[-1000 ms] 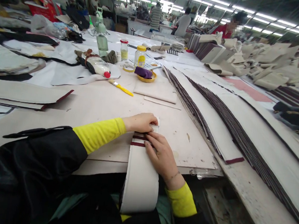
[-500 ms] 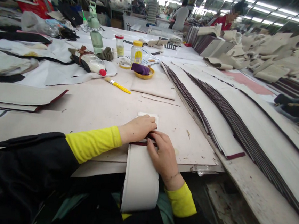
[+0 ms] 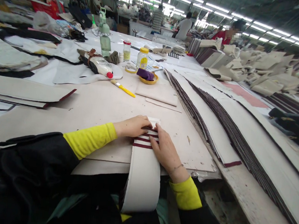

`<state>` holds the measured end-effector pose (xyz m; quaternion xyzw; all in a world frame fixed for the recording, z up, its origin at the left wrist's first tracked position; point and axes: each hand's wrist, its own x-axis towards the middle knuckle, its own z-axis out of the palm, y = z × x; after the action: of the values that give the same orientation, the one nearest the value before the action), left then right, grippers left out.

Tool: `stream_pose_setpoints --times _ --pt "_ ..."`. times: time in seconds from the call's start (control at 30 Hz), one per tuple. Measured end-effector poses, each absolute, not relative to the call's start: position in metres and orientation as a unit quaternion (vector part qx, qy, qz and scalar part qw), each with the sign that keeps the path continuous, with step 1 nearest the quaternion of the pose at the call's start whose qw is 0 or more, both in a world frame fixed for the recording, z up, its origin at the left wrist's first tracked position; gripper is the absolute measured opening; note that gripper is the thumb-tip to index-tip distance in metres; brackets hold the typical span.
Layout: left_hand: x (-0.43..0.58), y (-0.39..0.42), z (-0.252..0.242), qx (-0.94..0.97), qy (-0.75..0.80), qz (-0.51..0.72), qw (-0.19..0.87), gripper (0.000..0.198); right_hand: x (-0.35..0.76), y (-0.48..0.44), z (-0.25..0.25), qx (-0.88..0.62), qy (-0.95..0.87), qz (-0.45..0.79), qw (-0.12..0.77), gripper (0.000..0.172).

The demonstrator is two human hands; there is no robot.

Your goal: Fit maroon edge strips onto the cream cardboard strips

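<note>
A stack of cream strips (image 3: 143, 181) with maroon ends hangs over the near table edge and curves down toward my lap. Its upper ends are fanned on the table, showing several maroon bands. My left hand (image 3: 135, 125) is closed at the upper left edge of the stack, fingertips on the bands and curled. My right hand (image 3: 165, 150) holds the right edge, with its thumb on the bands and its fingers stretched along the side. A small white piece (image 3: 154, 121) lies just beyond the fingertips, partly hidden.
Long fanned strips (image 3: 217, 114) cover the right side, and more strips (image 3: 28, 89) lie at left. Farther back are a yellow-handled brush (image 3: 125, 90), a yellow dish (image 3: 152, 80) with purple cloth, jars (image 3: 143, 59) and a green bottle (image 3: 105, 42). Other people work in the distance.
The stack's ends have spread, so several maroon bands show instead of one. My hands have moved apart, left hand to the left and right hand to the right side. The view has shifted slightly.
</note>
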<state>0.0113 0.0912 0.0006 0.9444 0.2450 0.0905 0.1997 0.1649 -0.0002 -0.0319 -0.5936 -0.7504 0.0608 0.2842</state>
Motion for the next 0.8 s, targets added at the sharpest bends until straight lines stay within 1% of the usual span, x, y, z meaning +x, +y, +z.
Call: stream_pose_setpoints --times 0.17,0.4,0.53,0.63,0.8 --pt "-0.010 0.094 -0.004 0.927 0.277 0.109 0.228 0.024 0.162 0.003 -0.023 -0.589 -0.770 0.049 0.241 0.040" --pt "-0.012 0.091 -0.010 0.923 0.272 0.141 0.234 0.021 0.156 0.018 -0.019 -0.566 -0.796 0.048 0.207 0.029" --pt "-0.014 0.091 -0.014 0.924 0.261 0.158 0.232 0.018 0.155 0.018 -0.018 -0.566 -0.798 0.053 0.201 0.026" --pt "-0.015 0.089 -0.015 0.927 0.256 0.161 0.220 0.017 0.153 0.016 -0.017 -0.564 -0.801 0.047 0.195 0.024" --pt "-0.016 0.087 -0.016 0.944 0.228 0.159 0.178 0.021 0.149 0.014 -0.013 -0.567 -0.806 0.014 0.171 0.023"
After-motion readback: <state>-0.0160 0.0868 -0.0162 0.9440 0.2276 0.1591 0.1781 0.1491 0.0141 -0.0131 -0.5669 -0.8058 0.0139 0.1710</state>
